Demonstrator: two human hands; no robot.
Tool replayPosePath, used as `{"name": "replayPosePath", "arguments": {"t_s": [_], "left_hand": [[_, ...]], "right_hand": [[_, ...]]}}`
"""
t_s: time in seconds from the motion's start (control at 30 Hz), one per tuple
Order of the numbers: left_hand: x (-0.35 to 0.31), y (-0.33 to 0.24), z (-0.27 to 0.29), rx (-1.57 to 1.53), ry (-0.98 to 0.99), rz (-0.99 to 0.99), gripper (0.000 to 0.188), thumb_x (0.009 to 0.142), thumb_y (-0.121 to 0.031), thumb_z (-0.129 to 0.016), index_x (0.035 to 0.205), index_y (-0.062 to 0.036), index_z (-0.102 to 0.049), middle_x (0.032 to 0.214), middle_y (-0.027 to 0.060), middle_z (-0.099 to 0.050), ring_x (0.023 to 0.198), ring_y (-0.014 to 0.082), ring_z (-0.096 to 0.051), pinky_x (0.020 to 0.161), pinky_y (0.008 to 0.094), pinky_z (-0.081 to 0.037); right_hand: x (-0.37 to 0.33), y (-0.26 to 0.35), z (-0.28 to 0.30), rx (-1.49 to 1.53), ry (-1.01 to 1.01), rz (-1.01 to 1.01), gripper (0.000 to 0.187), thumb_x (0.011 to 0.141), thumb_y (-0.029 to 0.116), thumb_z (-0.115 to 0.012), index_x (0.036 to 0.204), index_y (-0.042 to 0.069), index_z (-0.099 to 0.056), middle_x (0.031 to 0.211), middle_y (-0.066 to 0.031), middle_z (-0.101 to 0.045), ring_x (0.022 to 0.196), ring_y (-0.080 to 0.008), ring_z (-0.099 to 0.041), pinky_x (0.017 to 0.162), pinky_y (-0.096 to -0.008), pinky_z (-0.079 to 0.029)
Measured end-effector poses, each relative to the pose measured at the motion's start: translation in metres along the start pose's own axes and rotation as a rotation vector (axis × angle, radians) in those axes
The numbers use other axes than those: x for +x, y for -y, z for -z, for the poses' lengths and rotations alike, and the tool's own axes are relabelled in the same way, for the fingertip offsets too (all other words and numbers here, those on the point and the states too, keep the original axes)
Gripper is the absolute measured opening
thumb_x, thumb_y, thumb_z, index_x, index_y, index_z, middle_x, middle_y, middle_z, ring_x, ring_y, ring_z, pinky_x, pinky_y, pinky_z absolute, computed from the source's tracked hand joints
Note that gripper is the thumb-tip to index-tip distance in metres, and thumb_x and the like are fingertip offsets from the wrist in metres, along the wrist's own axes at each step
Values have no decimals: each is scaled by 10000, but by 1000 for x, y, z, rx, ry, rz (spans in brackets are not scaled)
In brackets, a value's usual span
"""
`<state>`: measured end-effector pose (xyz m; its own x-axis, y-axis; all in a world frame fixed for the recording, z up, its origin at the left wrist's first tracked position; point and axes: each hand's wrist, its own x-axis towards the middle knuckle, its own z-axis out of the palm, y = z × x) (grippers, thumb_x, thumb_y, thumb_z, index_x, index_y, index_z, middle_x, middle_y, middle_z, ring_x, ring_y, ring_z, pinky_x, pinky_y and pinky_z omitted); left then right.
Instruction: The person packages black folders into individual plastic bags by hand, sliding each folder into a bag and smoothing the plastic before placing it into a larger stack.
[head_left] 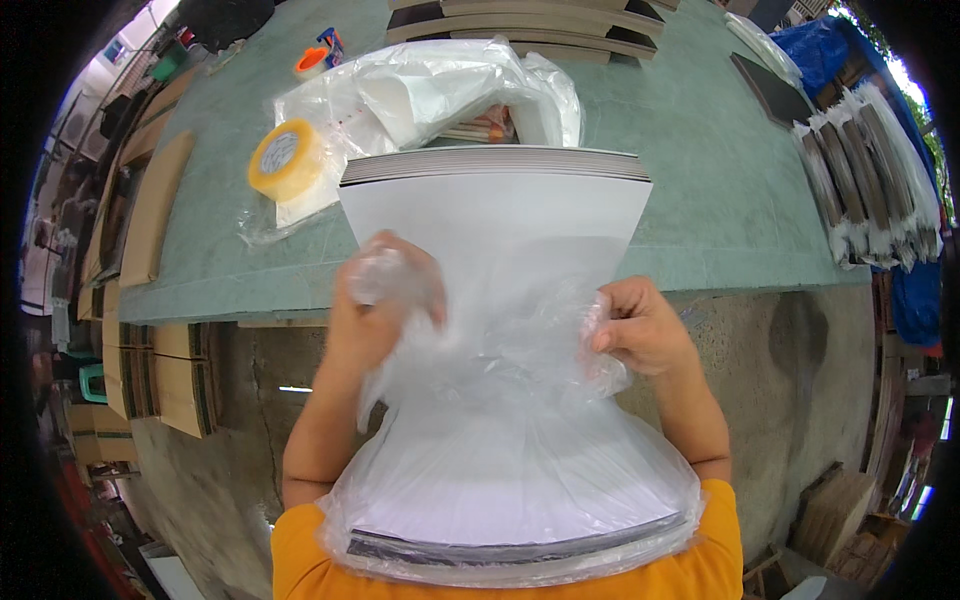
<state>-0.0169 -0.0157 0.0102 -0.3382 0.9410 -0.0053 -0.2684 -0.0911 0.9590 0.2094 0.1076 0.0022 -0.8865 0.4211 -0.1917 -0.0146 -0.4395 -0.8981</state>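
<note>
A thick stack of white flat sheets (520, 205) with dark layered edges rests its far end on the green table and reaches toward my body. Its near part is inside a clear plastic bag (520, 440), whose closed end lies against my orange shirt. My left hand (375, 310), smeared by motion, is closed around bunched plastic at the bag's left side. On the other side, my right hand (648, 328) pinches the bag's gathered edge between thumb and fingers. The far end of the stack sticks out bare beyond both hands.
On the green table (700, 150) are a roll of yellowish tape (283, 160), a pile of plastic bags (450, 85), and an orange tape roll (311, 62). Dark-edged boards (525, 30) stand stacked behind. Wrapped bundles (865, 180) line the right edge; folded cartons (160, 210) lean at left.
</note>
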Motion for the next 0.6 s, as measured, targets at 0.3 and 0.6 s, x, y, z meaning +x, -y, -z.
{"name": "replayPosePath", "arguments": {"t_s": [0.3,0.6], "left_hand": [[-12,4,-1,498,6,369,333,741,-258,-652,942,-11,-556,734,30,-573,637,103,-542,584,231,-453],[-19,-21,-37,798,371,-413,315,716,-237,-666,912,-41,-516,692,83,-572,597,205,-579,584,315,-461]], "right_hand": [[8,-23,-9,416,-188,130,273,790,266,-591,630,66,-494,543,14,-477,471,-62,-410,433,-198,-323],[4,10,-34,-416,-163,626,180,732,190,-645,766,37,-556,775,-65,-539,747,-129,-506,678,-262,-398]]}}
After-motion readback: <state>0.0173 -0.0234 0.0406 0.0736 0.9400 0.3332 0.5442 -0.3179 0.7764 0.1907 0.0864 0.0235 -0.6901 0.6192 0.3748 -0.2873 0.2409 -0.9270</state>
